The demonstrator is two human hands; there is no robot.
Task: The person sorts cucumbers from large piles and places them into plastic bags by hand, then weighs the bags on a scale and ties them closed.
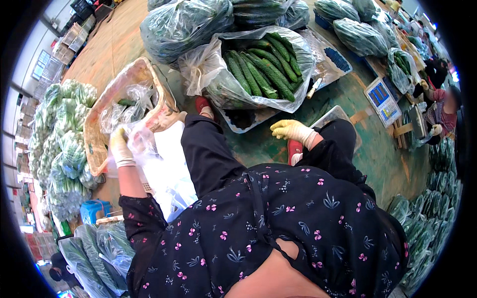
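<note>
Fingers in 2 cream-coloured fabric gloves: left hand [120, 147] at thin clear plastic film [143, 141], right hand [294, 131] half curled, apparently empty.

Left fingertips meet the film beside bright white plastic sheeting [171, 154]; whether they grip it, I cannot tell. Just beyond stands a long tan plastic crate [91, 141], its contents hard to make out under crumpled wrapping. Ahead of the right hand, 1 large clear plastic bag [211, 62] of long green cucumbers [263, 72] gapes open: filled, it seems, but not yet closed. Its underside is hidden. Farther off, bulging clear plastic bags [186, 27] look already packed; the top edge cuts some off.
</note>
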